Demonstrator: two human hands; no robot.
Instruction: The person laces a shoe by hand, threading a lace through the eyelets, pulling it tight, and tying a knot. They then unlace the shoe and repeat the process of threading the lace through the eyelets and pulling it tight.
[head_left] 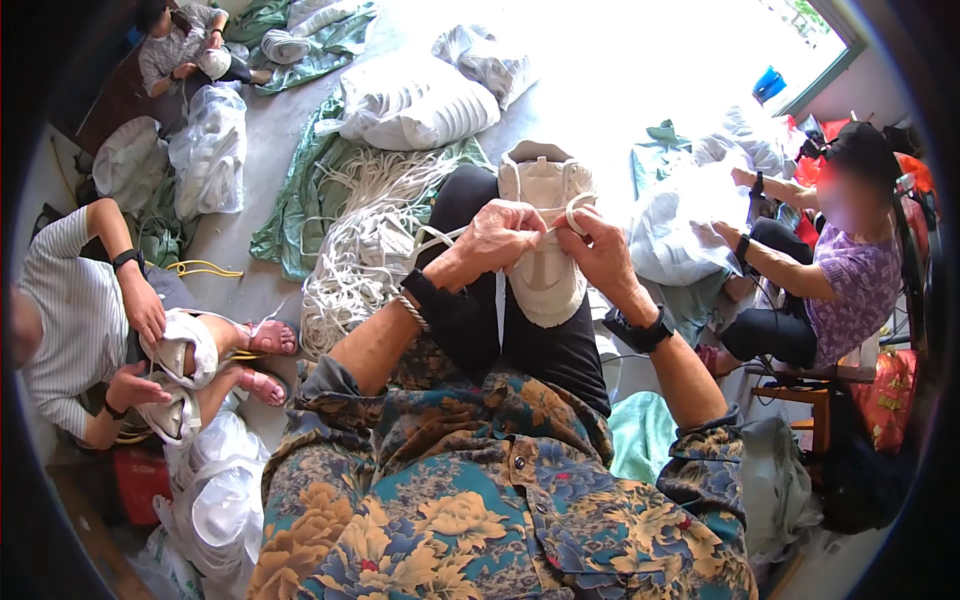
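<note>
A cream-coloured shoe [548, 297] rests on my dark-trousered thighs, its toe pointing toward me and its heel opening away. My left hand [497, 238] is closed in a pinch over the shoe's lacing area, with a white cord trailing from it to the left. From the other side, my right hand [598, 250] pinches a white shoelace [577, 203], which curves up in a small loop beside its fingers. Both sets of fingertips nearly meet above the shoe's tongue. The exact spot where the lace passes through the shoe is hidden by the fingers.
Left of my knees, a heap of white laces [375, 215] lies on green sacking [285, 225]. Beyond it sits a plastic bag of white items [415, 100]. Co-workers sit at left, far left and right, the right one beside a white bag [685, 225].
</note>
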